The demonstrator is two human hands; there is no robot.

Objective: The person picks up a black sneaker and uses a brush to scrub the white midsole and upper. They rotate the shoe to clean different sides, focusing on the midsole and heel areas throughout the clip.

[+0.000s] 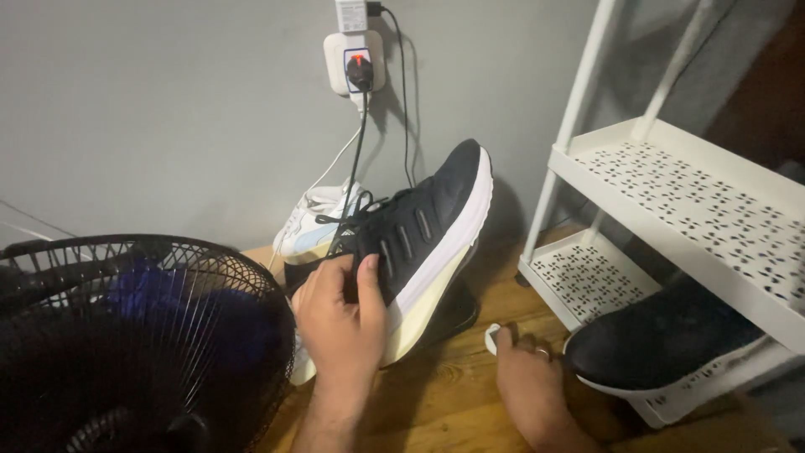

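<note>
My left hand (340, 323) grips the heel end of a black sneaker with a white sole (419, 231) and holds it tilted up, toe toward the wall. My right hand (528, 373) rests on the wooden floor, fingers closed around a small white object (492, 337). Just right of that hand a second black sneaker (662, 340) lies on the bottom tier of a white rack. A white and pale blue sneaker (312, 226) leans against the wall behind the raised shoe.
A white perforated shoe rack (671, 189) stands at the right. A black fan with blue blades (142, 335) fills the lower left. A wall socket with plugs (356, 59) and hanging cables is on the grey wall. The floor (453, 403) is wooden.
</note>
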